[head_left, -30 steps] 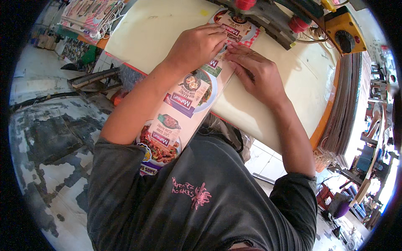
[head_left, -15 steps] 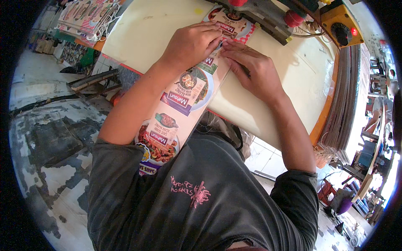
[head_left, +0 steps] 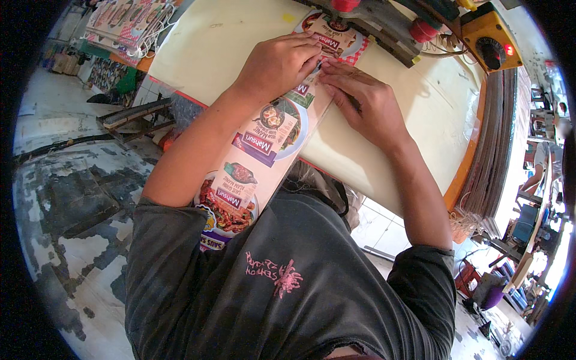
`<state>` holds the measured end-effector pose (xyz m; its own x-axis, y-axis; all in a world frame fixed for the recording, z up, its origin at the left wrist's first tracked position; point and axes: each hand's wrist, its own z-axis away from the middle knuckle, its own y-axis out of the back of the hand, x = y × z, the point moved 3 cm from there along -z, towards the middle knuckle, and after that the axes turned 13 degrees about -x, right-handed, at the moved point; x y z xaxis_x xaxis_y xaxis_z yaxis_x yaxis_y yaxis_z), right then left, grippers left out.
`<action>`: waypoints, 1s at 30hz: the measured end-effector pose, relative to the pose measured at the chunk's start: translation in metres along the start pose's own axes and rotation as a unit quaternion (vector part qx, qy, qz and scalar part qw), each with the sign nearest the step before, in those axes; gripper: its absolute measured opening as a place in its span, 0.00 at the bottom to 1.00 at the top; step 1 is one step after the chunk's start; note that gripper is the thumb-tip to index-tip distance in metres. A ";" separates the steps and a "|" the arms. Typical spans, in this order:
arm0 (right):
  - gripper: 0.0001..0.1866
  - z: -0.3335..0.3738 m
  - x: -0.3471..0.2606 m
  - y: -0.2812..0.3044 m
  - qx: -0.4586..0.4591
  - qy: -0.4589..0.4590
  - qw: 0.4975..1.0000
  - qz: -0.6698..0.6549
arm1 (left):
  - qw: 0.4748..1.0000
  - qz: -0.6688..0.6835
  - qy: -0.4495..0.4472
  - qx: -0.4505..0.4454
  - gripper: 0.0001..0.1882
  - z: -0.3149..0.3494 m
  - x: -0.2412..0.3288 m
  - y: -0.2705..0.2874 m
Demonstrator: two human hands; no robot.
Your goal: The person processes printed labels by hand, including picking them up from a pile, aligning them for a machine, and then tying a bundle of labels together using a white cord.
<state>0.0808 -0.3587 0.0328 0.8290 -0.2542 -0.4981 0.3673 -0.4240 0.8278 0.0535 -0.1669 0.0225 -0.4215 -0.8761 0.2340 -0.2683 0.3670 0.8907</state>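
A long printed strip with food pictures runs from my lap up over the table, its far end lying beneath a machine's dark metal bar. My left hand is closed at the strip's left side, fingertips bent over its surface near the bar. From the right, my right hand pinches at the strip's right side, thumb tucked under the fingers. The fingertips of both hands nearly meet over a small dark spot, which they partly hide. The strip's near end rests against my dark shirt.
A yellow control box with a black knob and a red light stands at the back right. Red round parts sit on the machine. Printed sheets with white cords lie back left. Stacked boards line the cream tabletop's right edge.
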 end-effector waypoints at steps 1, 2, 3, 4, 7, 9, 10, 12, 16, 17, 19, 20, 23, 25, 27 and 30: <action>0.12 0.000 0.000 0.001 -0.001 0.001 1.000 0.000 | 1.000 0.002 0.000 0.000 0.11 0.000 0.000 0.000; 0.12 0.000 -0.001 0.001 -0.002 0.002 1.000 0.000 | 1.000 0.002 0.000 0.000 0.11 0.000 0.000 0.000; 0.12 0.000 -0.001 0.001 -0.002 0.002 1.000 0.000 | 1.000 0.000 0.001 -0.002 0.11 0.000 0.001 0.000; 0.11 0.000 -0.001 0.001 -0.005 -0.003 1.000 -0.003 | 1.000 -0.003 0.001 -0.003 0.11 0.000 0.001 0.000; 0.11 0.000 -0.001 0.001 -0.001 -0.001 1.000 -0.005 | 1.000 -0.008 0.006 -0.008 0.11 0.000 0.000 -0.001; 0.11 0.000 -0.002 0.002 0.005 0.005 1.000 -0.003 | 1.000 -0.009 0.009 -0.013 0.11 0.000 0.002 0.001; 0.11 0.000 -0.001 0.001 0.007 0.006 1.000 -0.003 | 1.000 -0.009 0.013 -0.018 0.11 -0.001 0.002 0.001; 0.11 0.000 -0.002 0.001 0.008 0.007 1.000 -0.002 | 1.000 -0.009 0.011 -0.016 0.11 0.000 0.001 0.000; 0.12 0.000 -0.001 0.001 -0.001 0.000 1.000 0.001 | 1.000 -0.009 0.008 -0.007 0.11 0.000 0.001 0.000; 0.12 0.001 0.000 0.001 0.000 0.000 1.000 0.001 | 1.000 -0.010 0.008 -0.007 0.11 0.000 0.001 0.000; 0.12 0.000 -0.001 0.001 0.001 0.003 1.000 0.001 | 1.000 -0.007 0.005 -0.003 0.11 0.000 0.001 0.000; 0.12 0.000 -0.001 0.001 0.003 0.005 1.000 0.001 | 1.000 -0.007 0.005 -0.003 0.11 0.000 0.001 0.000; 0.12 0.000 0.000 0.001 -0.003 0.002 1.000 0.001 | 1.000 -0.009 0.003 -0.003 0.11 -0.001 0.001 0.000; 0.12 0.000 0.000 0.001 -0.002 0.001 1.000 0.002 | 1.000 -0.005 0.002 -0.002 0.10 0.000 0.001 0.000; 0.12 0.000 0.000 0.001 -0.001 0.001 1.000 0.003 | 1.000 -0.004 0.004 -0.004 0.10 -0.001 0.001 -0.001; 0.12 0.001 0.000 0.000 0.001 -0.004 1.000 0.003 | 1.000 -0.004 0.005 -0.004 0.10 -0.001 0.000 -0.001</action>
<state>0.0805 -0.3595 0.0329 0.8281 -0.2629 -0.4952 0.3619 -0.4239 0.8302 0.0543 -0.1678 0.0219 -0.4112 -0.8820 0.2303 -0.2643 0.3571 0.8959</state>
